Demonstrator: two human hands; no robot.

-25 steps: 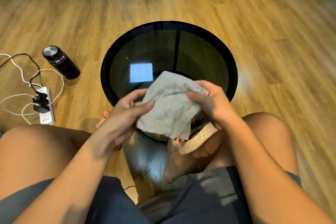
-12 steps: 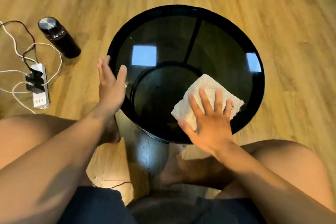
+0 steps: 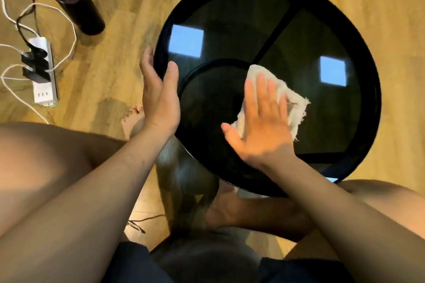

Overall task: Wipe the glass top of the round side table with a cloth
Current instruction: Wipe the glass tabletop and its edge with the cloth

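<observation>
Dark shorts [image 3: 138,266] fill the nearest edge, and both bare forearms reach forward from there. A bare foot [image 3: 230,211] rests on the wooden floor [image 3: 124,7] below the right wrist, under the near rim of the round side table [image 3: 370,71].

Above it, the right hand [image 3: 259,126] lies flat on the cloth [image 3: 293,103]. Its fingers [image 3: 262,92] are straight and slightly apart, and the thumb is spread to the left. The palm and fingers press the off-white, frayed cloth onto the glass top [image 3: 230,25]. The cloth shows past the fingertips and to the right of the little finger, near the middle of the glass.

To the left of that thumb, the left hand [image 3: 158,99] is set against the table's left rim. Its fingers [image 3: 147,62] are straight and together along the outside of the rim, with the thumb laid over the edge onto the glass.

Two pale blue squares of reflected light sit on the dark glass, one just beyond the left thumb and one beyond and right of the right fingertips.

Well left of the left fingers, a white power strip [image 3: 43,71] lies on the floor with black plugs and looping cables [image 3: 71,37]. Beyond it lies a black bottle [image 3: 73,0] with a metal cap.
</observation>
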